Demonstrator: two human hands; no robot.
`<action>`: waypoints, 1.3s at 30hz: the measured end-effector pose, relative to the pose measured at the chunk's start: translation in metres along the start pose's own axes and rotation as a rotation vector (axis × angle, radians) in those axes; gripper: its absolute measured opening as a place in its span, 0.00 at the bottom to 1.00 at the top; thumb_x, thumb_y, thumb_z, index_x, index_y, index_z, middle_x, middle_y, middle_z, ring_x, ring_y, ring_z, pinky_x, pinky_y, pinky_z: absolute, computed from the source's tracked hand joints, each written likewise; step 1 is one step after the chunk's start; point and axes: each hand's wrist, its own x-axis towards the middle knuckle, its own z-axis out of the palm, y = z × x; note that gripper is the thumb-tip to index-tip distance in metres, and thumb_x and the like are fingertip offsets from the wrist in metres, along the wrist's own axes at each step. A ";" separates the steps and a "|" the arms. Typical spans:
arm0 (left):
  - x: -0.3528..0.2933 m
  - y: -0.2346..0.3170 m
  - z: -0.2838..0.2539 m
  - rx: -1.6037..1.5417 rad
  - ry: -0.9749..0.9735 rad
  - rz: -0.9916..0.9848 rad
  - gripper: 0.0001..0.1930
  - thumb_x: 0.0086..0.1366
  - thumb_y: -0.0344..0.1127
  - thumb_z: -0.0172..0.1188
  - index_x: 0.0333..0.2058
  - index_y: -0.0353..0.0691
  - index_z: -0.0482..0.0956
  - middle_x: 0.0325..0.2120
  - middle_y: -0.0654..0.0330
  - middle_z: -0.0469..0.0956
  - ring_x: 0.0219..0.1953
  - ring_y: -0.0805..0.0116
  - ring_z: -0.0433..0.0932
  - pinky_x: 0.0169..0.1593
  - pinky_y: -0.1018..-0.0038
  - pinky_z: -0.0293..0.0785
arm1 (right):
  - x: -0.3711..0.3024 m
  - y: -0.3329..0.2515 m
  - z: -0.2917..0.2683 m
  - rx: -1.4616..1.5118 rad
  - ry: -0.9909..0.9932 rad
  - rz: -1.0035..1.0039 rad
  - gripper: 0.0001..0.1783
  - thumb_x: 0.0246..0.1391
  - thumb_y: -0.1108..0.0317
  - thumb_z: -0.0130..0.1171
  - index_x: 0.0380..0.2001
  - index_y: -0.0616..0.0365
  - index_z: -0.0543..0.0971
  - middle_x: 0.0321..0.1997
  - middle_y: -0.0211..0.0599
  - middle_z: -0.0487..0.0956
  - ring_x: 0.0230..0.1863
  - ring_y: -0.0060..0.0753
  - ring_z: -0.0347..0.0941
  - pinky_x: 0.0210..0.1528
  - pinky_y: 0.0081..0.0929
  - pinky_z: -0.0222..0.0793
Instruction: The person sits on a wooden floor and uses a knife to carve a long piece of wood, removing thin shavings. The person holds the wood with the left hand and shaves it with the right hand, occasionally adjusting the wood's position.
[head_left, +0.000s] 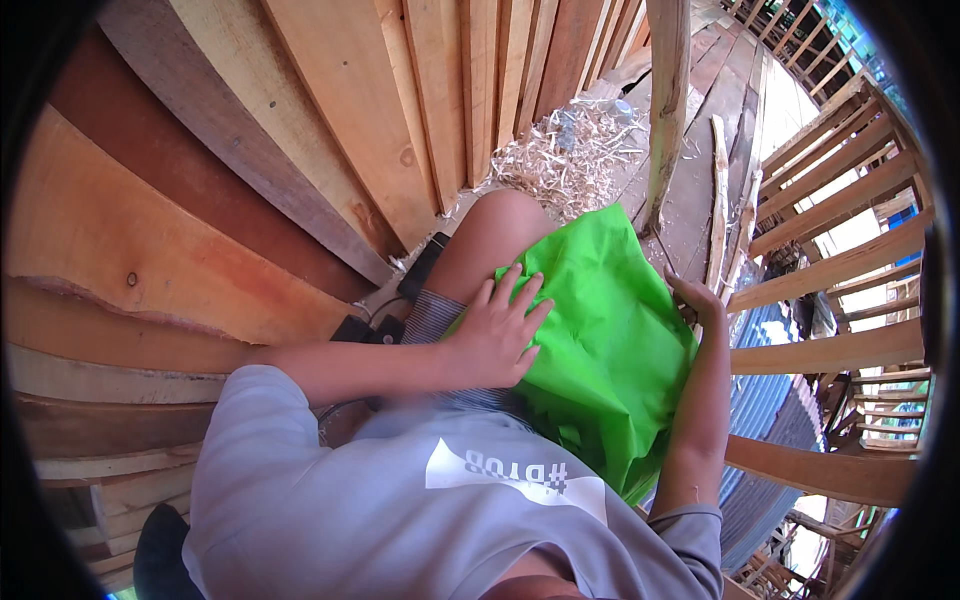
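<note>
At frame centre, the bright green cloth (pixel 600 320) lies across the person's lap, the left hand (pixel 495 335) pressing flat on its left edge with fingers spread, the right hand (pixel 700 300) curled round its right edge, wooden planks (pixel 300 130) leaning upper left.

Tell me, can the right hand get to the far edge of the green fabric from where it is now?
Probably yes: the right hand already sits at the green fabric and its right side, with nothing between it and the far edge.
</note>
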 end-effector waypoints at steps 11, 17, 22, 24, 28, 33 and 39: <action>0.007 0.033 -0.002 -0.073 0.079 0.179 0.26 0.52 0.33 0.60 0.49 0.26 0.71 0.48 0.48 0.68 0.54 0.50 0.65 0.53 0.61 0.66 | -0.153 0.009 -0.107 -0.349 0.061 -0.076 0.22 0.42 0.55 0.74 0.17 0.61 0.75 0.12 0.31 0.69 0.10 0.24 0.64 0.12 0.26 0.56; 0.014 0.077 -0.022 0.212 0.089 0.112 0.19 0.53 0.33 0.59 0.45 0.31 0.76 0.41 0.52 0.70 0.49 0.59 0.67 0.47 0.71 0.66 | -0.172 0.007 -0.108 -0.663 0.245 0.168 0.26 0.36 0.51 0.75 0.29 0.64 0.82 0.17 0.36 0.77 0.15 0.28 0.72 0.19 0.26 0.67; 0.029 0.079 -0.049 0.312 0.306 0.057 0.14 0.53 0.31 0.59 0.40 0.37 0.77 0.38 0.55 0.73 0.46 0.61 0.72 0.44 0.74 0.70 | -0.229 0.014 -0.122 -0.643 0.440 0.077 0.24 0.35 0.53 0.77 0.24 0.64 0.81 0.16 0.38 0.76 0.14 0.28 0.70 0.16 0.28 0.66; 0.041 0.063 -0.051 0.164 0.198 0.059 0.14 0.50 0.28 0.60 0.38 0.40 0.75 0.38 0.57 0.73 0.43 0.60 0.72 0.44 0.68 0.71 | -0.252 0.006 -0.129 -0.610 0.543 -0.017 0.23 0.34 0.53 0.77 0.22 0.64 0.81 0.16 0.37 0.76 0.13 0.28 0.70 0.16 0.28 0.66; 0.027 0.059 -0.133 0.087 0.276 0.135 0.12 0.52 0.21 0.57 0.37 0.35 0.73 0.32 0.52 0.76 0.37 0.55 0.77 0.43 0.64 0.74 | -0.325 -0.002 -0.131 -0.702 0.829 -0.098 0.25 0.31 0.51 0.77 0.19 0.63 0.80 0.16 0.35 0.76 0.15 0.29 0.70 0.18 0.30 0.65; 0.007 0.045 -0.216 -0.318 0.454 0.087 0.16 0.54 0.22 0.56 0.44 0.30 0.74 0.24 0.48 0.77 0.30 0.52 0.80 0.37 0.61 0.75 | -0.406 -0.028 -0.132 -0.652 0.815 0.086 0.30 0.30 0.45 0.77 0.15 0.64 0.78 0.14 0.36 0.74 0.14 0.28 0.69 0.18 0.28 0.66; -0.015 0.053 -0.234 -0.350 0.251 0.028 0.18 0.53 0.22 0.55 0.45 0.28 0.74 0.22 0.45 0.77 0.30 0.46 0.79 0.40 0.58 0.74 | -0.377 -0.032 -0.112 -0.655 0.518 0.138 0.42 0.29 0.38 0.76 0.37 0.67 0.81 0.32 0.43 0.80 0.28 0.34 0.76 0.31 0.31 0.75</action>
